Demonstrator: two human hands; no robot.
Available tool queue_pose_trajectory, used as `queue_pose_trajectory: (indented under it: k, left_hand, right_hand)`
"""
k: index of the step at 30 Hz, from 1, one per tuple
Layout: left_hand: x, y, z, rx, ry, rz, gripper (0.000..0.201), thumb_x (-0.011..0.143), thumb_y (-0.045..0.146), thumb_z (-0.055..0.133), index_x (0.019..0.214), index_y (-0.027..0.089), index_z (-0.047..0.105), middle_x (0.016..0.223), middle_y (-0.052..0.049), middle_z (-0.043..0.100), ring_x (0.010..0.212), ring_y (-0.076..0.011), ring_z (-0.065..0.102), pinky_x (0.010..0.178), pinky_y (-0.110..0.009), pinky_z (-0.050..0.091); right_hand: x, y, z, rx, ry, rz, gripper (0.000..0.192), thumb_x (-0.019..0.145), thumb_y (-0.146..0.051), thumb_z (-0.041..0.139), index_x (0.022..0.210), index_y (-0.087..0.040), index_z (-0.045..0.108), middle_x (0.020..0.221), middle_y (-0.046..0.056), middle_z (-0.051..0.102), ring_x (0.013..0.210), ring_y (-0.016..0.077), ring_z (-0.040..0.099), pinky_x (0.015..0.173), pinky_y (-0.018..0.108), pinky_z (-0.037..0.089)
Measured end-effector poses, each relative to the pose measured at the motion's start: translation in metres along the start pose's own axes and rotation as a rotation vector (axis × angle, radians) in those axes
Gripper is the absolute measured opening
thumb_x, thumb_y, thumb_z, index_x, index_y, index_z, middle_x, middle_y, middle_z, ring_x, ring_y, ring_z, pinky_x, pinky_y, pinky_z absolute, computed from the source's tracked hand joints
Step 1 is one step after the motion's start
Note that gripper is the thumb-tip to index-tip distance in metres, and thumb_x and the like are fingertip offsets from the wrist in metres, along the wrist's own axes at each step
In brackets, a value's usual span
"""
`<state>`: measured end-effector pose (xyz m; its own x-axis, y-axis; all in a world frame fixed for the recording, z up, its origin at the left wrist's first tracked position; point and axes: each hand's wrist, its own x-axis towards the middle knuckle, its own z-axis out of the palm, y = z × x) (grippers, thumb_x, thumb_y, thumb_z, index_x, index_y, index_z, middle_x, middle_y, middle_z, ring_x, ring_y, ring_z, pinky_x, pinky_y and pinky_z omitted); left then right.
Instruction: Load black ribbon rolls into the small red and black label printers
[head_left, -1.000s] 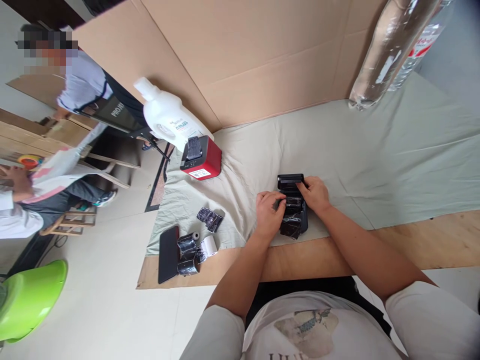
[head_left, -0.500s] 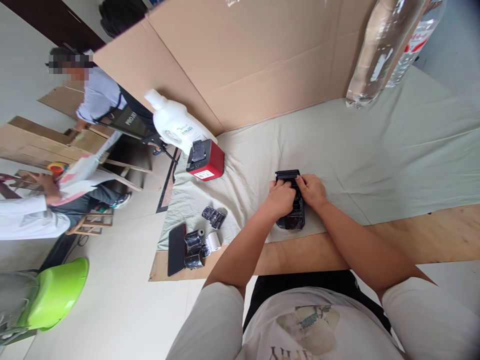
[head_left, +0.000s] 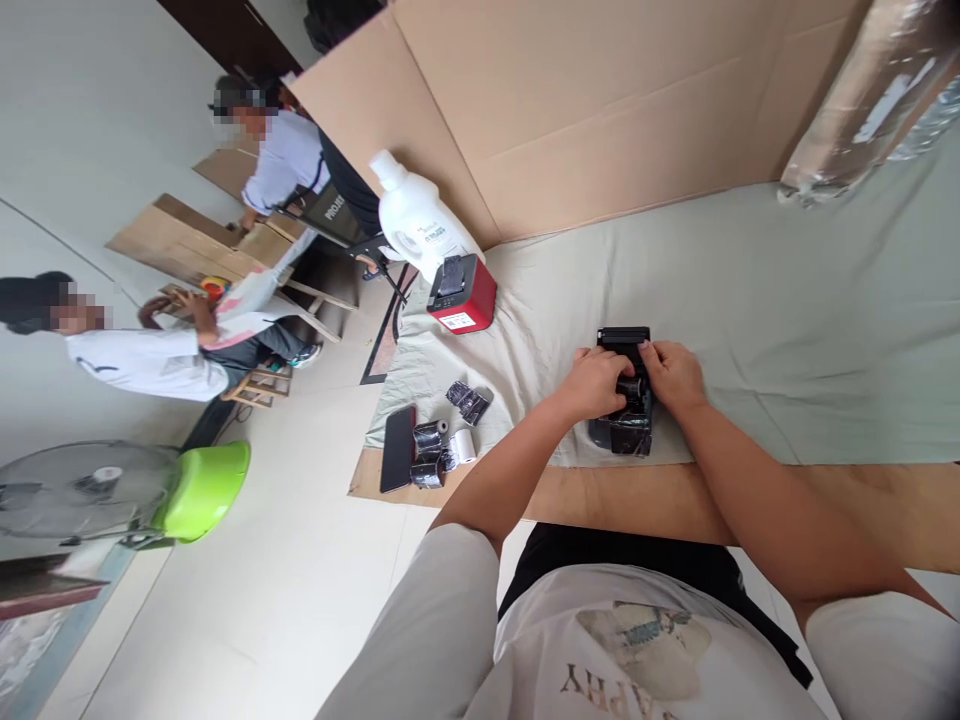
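Note:
A small black printer [head_left: 622, 340] lies with its lid open on the pale green cloth [head_left: 787, 300], near the table's front edge. My left hand [head_left: 596, 382] and my right hand [head_left: 675, 372] both press on a black roll [head_left: 631, 386] in its open bay, fingers curled on it from either side. Black wrapped film [head_left: 628, 436] bulges out at the printer's near end.
A red and black printer [head_left: 461, 295] and a white bottle [head_left: 416, 220] stand at the back left. A dark phone [head_left: 398, 462], several rolls [head_left: 435, 455] and a foil packet [head_left: 469, 402] lie left of my arm. Cardboard [head_left: 600, 110] walls the back. Two people sit at far left.
My view has swung, shifting the scene to the right. Both hands stayed on the black printer, and the black roll now sits between my fingers in the open bay.

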<state>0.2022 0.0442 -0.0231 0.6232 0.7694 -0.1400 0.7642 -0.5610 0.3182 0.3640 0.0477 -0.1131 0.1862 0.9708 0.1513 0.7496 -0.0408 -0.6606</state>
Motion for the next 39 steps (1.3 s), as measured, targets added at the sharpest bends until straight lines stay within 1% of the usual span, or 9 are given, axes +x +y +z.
queue_pose_trajectory:
  k: [9,14,17,20,23,28,32,36,39]
  left_hand:
    - [0.002,-0.005,0.007,-0.079,0.034,0.024,0.034,0.07,0.016,0.069,0.104,0.017,0.07,0.107,-0.01,0.07,0.11,-0.0307,0.059,0.098,-0.045,0.046]
    - [-0.009,-0.019,0.002,-0.666,0.196,0.009,0.035,0.066,0.012,0.066,0.101,0.015,0.064,0.103,-0.008,0.068,0.096,-0.02,0.063,0.091,-0.036,0.051]
    - [-0.043,-0.041,-0.011,-0.932,0.139,0.009,0.033,0.07,0.015,0.062,0.102,0.015,0.062,0.103,-0.007,0.068,0.094,-0.0179,0.066,0.089,-0.035,0.052]
    - [-0.093,-0.068,-0.024,-0.805,0.05,-0.107,0.035,0.068,0.016,0.062,0.103,0.016,0.065,0.105,-0.006,0.069,0.098,-0.0202,0.067,0.089,-0.034,0.053]
    - [-0.139,-0.094,-0.024,-0.441,0.028,-0.285,0.036,0.067,0.014,0.062,0.103,0.018,0.069,0.103,-0.005,0.07,0.097,-0.0225,0.067,0.089,-0.036,0.053]
    - [-0.175,-0.123,-0.002,0.005,0.181,-0.423,0.028,0.069,0.013,0.069,0.096,0.019,0.072,0.102,-0.009,0.071,0.107,-0.0297,0.062,0.099,-0.047,0.05]
    - [-0.174,-0.136,0.009,-0.064,0.422,-0.507,0.013,0.083,0.022,0.063,0.093,0.02,0.07,0.107,-0.01,0.071,0.109,-0.0282,0.06,0.104,-0.048,0.046]
    - [-0.163,-0.15,0.008,-0.298,0.466,-0.722,0.022,0.076,0.019,0.069,0.097,0.02,0.069,0.114,-0.01,0.069,0.115,-0.0296,0.059,0.109,-0.048,0.041]
    - [-0.155,-0.163,0.002,-0.405,0.484,-0.815,0.028,0.065,0.02,0.078,0.092,0.02,0.069,0.099,-0.009,0.071,0.103,-0.0294,0.064,0.102,-0.046,0.047]
  right_hand:
    - [0.0,-0.003,0.002,-0.051,0.013,0.013,0.05,0.094,-0.054,0.031,0.061,-0.021,0.05,0.072,0.011,0.062,0.075,0.0213,0.05,0.061,0.032,0.026]
    - [0.001,-0.004,0.0,-0.035,0.017,0.009,0.046,0.093,-0.05,0.034,0.059,-0.022,0.045,0.07,0.01,0.06,0.075,0.0209,0.05,0.062,0.032,0.028]
    - [0.0,-0.004,-0.002,-0.026,0.004,0.014,0.043,0.092,-0.05,0.035,0.059,-0.022,0.042,0.069,0.009,0.059,0.074,0.0208,0.049,0.062,0.032,0.027]
    - [0.0,-0.005,-0.003,-0.014,0.004,0.007,0.043,0.092,-0.05,0.034,0.059,-0.023,0.04,0.069,0.009,0.058,0.074,0.021,0.049,0.062,0.032,0.027]
    - [-0.001,-0.006,-0.003,-0.015,-0.007,0.011,0.045,0.092,-0.051,0.034,0.059,-0.023,0.04,0.07,0.01,0.059,0.076,0.0214,0.049,0.061,0.032,0.027]
    - [0.0,-0.008,-0.005,-0.036,-0.03,0.04,0.047,0.093,-0.053,0.033,0.059,-0.022,0.039,0.071,0.01,0.06,0.076,0.0215,0.05,0.061,0.032,0.026]
    - [-0.001,-0.009,-0.006,-0.03,-0.033,0.037,0.045,0.092,-0.053,0.033,0.059,-0.023,0.038,0.071,0.01,0.059,0.075,0.0215,0.049,0.061,0.032,0.025]
    - [-0.001,-0.007,-0.005,-0.017,-0.018,0.019,0.047,0.092,-0.055,0.031,0.058,-0.023,0.039,0.07,0.01,0.06,0.075,0.0221,0.049,0.061,0.032,0.027]
    - [0.0,-0.005,-0.003,-0.002,0.0,0.008,0.05,0.093,-0.057,0.031,0.059,-0.023,0.044,0.07,0.011,0.061,0.076,0.0226,0.051,0.061,0.033,0.029]
